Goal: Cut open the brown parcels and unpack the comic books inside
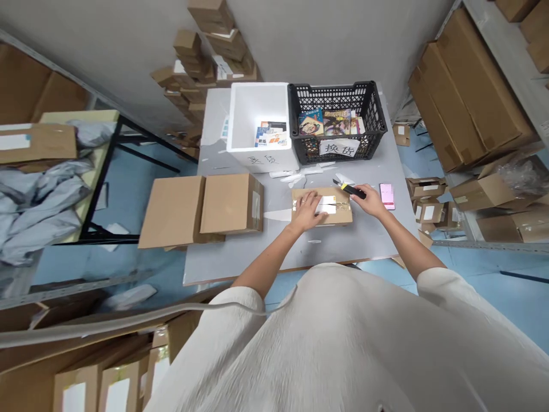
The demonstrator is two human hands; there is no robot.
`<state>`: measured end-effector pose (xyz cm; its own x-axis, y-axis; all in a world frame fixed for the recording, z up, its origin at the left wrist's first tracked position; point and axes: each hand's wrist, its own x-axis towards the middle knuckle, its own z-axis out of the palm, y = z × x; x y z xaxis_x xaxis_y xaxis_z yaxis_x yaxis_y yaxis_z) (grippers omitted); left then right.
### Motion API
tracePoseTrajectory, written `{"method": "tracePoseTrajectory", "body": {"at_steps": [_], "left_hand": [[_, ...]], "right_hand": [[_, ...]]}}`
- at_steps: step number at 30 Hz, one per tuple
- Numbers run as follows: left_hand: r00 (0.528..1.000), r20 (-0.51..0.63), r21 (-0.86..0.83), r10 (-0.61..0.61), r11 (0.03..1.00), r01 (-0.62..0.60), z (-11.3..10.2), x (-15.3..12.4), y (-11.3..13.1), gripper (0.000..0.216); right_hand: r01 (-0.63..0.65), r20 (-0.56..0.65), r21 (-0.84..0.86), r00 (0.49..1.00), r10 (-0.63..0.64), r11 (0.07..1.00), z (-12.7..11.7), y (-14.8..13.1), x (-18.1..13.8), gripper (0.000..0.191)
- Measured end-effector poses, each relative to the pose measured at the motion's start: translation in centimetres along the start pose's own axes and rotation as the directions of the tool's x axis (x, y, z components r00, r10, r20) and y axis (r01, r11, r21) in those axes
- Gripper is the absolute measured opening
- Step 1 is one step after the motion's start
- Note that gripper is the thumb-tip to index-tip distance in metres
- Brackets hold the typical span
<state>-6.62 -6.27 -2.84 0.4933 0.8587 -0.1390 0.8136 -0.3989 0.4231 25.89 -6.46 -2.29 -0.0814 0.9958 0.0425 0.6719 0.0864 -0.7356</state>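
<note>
A small taped cardboard box (pixel 343 214) with a white label lies on the grey table in front of me. My left hand (pixel 307 210) rests flat on its left part, fingers spread over the top. In my right hand (pixel 368 200) is a black and yellow utility knife (pixel 352 189), with the fingers wrapped round its handle. The blade points up and to the left, just above the box's right back corner. A phone (pixel 386 196) with a lit pinkish screen lies to the right of that hand.
Behind the box stand a white foam bin (pixel 262 157) and a black plastic crate (pixel 338 150), both holding books or booklets. Two larger cartons (pixel 225 203) sit at the table's left. Paper scraps (pixel 295 176) lie near the bins. A grey cable (pixel 171 309) crosses at lower left.
</note>
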Motion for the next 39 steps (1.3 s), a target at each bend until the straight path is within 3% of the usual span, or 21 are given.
{"method": "tracePoseTrajectory", "body": {"at_steps": [5, 11, 15, 20, 25, 30, 35, 39], "left_hand": [[0.999, -0.001, 0.008, -0.042, 0.999, 0.042, -0.6, -3.6, -1.7, 0.080], [0.999, -0.018, 0.022, -0.029, 0.999, 0.030, -0.4, -5.1, -2.1, 0.072], [0.997, -0.038, 0.072, -0.063, 0.995, 0.066, -0.4, -5.3, -2.2, 0.060], [0.996, -0.010, 0.099, -0.089, 0.991, 0.089, -0.6, -5.1, -3.1, 0.025], [0.992, 0.016, 0.074, -0.127, 0.989, 0.125, -1.0, -4.9, -4.2, 0.017], [0.977, -0.025, -0.013, -0.211, 0.977, 0.211, -1.4, -5.6, -4.8, 0.022], [0.893, -0.029, -0.282, -0.450, 0.860, 0.424, -0.8, -5.9, -4.2, 0.046], [0.883, -0.064, -0.323, -0.465, 0.847, 0.422, 0.1, -5.5, -2.8, 0.066]], "right_hand": [[0.036, 0.141, -0.025, 0.989, -0.032, 0.999, 2.8, -3.2, 3.5, 0.045], [0.110, 0.302, -0.149, 0.951, -0.061, 0.983, 5.6, -5.7, 6.0, 0.039], [0.059, 0.279, -0.206, 0.960, 0.001, 0.977, 6.0, -6.2, 5.9, 0.038], [-0.021, 0.234, -0.203, 0.970, 0.069, 0.979, 5.3, -5.8, 4.6, 0.038], [-0.091, 0.200, -0.150, 0.972, 0.121, 0.984, 5.1, -5.4, 2.5, 0.040], [-0.175, 0.173, -0.048, 0.968, 0.181, 0.983, 5.7, -5.2, -0.1, 0.039], [-0.234, 0.176, 0.084, 0.960, 0.217, 0.969, 7.4, -5.7, -1.4, 0.040], [-0.281, 0.131, 0.188, 0.957, 0.259, 0.941, 8.2, -6.3, -1.5, 0.044]]}}
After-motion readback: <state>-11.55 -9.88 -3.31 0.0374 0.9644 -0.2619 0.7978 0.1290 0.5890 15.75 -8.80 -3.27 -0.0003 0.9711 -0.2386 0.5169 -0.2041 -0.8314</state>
